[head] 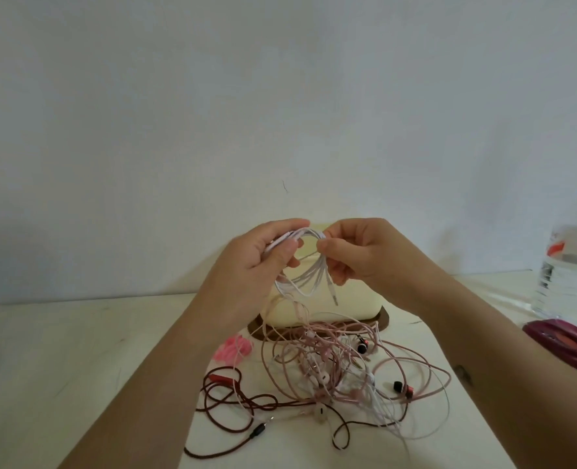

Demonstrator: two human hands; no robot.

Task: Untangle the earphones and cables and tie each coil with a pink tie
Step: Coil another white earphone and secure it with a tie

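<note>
1. The tangle [331,367] of pink, red and white earphones sits on the table [77,367], well below both sets of fingers, and isn't sorted yet.
2. The left hand [263,255] and right hand [358,252] both pinch the top of the white coil [309,275], fingers curled round it. Its loops hang straight down between them.
3. The pink ties [232,348] lie down below the left fingers, so that hand's probably the nearer one to grab with.

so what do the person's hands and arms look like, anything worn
The left forearm and right forearm are bare, no sleeves in view. The left hand and right hand show no rings, gloves or watch. A small dark mark sits on the right forearm.
</note>
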